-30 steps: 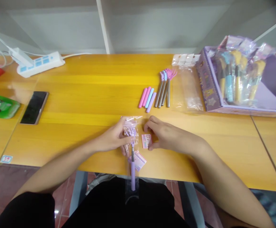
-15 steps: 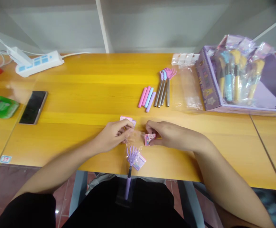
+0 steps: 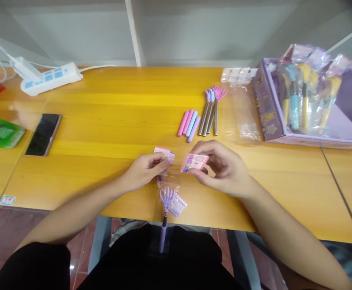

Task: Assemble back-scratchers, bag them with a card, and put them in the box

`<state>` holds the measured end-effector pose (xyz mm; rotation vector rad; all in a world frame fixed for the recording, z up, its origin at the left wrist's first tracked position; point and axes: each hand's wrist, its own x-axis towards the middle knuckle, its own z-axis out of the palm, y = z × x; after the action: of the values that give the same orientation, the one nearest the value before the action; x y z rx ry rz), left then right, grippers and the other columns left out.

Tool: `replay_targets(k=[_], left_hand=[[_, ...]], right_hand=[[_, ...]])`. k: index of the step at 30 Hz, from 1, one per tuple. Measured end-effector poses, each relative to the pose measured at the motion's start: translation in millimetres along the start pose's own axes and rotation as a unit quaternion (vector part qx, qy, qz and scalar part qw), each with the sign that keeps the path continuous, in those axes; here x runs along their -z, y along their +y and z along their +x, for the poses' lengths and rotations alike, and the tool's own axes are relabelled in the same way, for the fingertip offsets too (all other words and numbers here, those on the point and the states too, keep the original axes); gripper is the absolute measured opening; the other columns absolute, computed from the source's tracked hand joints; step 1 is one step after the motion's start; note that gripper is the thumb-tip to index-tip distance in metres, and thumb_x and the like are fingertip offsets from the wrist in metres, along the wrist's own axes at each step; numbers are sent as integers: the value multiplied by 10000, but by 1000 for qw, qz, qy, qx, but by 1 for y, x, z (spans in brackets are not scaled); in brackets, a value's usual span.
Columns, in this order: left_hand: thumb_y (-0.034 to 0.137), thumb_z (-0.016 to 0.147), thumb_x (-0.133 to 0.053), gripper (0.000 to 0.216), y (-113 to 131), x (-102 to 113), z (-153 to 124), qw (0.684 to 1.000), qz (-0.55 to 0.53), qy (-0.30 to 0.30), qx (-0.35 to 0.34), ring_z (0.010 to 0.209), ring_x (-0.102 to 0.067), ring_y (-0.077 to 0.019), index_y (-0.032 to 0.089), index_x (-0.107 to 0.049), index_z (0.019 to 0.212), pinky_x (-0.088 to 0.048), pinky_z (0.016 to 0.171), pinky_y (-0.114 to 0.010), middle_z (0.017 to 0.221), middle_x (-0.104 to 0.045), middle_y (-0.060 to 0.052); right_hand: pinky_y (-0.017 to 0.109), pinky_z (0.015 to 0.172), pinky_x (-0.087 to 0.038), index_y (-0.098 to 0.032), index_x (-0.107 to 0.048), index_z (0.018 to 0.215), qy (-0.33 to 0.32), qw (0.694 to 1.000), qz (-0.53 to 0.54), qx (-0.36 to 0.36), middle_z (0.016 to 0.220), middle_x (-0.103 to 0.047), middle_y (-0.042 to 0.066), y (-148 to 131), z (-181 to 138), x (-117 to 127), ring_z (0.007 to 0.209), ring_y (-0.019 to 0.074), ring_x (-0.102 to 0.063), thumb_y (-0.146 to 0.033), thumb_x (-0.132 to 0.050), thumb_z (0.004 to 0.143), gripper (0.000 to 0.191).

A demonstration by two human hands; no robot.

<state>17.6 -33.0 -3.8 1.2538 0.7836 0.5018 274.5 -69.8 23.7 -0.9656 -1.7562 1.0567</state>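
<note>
My right hand (image 3: 221, 169) grips a small pink printed card (image 3: 194, 162) between thumb and fingers, tilted above the tabletop. Across from it, my left hand (image 3: 148, 169) is closed in a pinch on the top end of a clear plastic bag (image 3: 170, 179). Inside or under that bag's lower part lies a purple hand-shaped back scratcher (image 3: 165, 207), its handle reaching past the table's front edge. Beside its head rests a purple-pink card (image 3: 178, 204); whether the bag covers it I cannot tell. Just behind my left fingers lie more small cards (image 3: 161, 150), partly covered.
Farther back are pink, blue and purple handle sleeves (image 3: 190, 124), metal-rod scratchers (image 3: 209, 114) and flat clear bags (image 3: 239, 112). A purple box (image 3: 268, 108) at right holds bagged brushes (image 3: 305, 96). Leftward are a phone (image 3: 43, 135), green packet (image 3: 2, 131) and power strip (image 3: 53, 78).
My right hand has lifted the pink card and turned its face more into view. My left hand stays at the bag's top with little movement.
</note>
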Motion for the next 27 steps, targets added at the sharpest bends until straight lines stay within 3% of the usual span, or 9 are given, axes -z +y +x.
replay_targets(k=[6,13,19,27], left_hand=[[625,1008,-705,459,-2,3,3,1000,-25,-8,-6,646,-708,-144,172,-691,935,-587,621,-269,803,-751,-34],[611,1016,-710,470,1,5,2,999,-38,-2,-2,734,-769,-161,148,-770,969,-613,716,-278,886,-826,-87],[646,993,-714,515,-2,7,2,998,-69,2,-3,766,-769,-188,138,-790,983,-617,707,-296,905,-821,-108],[542,982,-774,384,2,5,2,999,-15,5,-37,842,-759,-176,163,-806,1034,-615,815,-305,985,-829,-80]], right_hand=[[311,629,-521,-256,-599,1223,25,994,-110,0,862,-666,-9,10,0,-13,660,134,-583,-386,-727,1050,251],[330,733,-576,-267,-636,1441,-14,983,-178,40,929,-680,22,13,5,-8,735,159,-605,-330,-677,1086,363],[365,809,-587,-338,-499,1667,-52,978,-186,73,1017,-591,52,13,4,-9,901,206,-622,-228,-549,1115,565],[363,783,-556,-421,-442,1705,-73,978,-177,88,1025,-511,41,13,4,-8,903,209,-556,-130,-516,1074,699]])
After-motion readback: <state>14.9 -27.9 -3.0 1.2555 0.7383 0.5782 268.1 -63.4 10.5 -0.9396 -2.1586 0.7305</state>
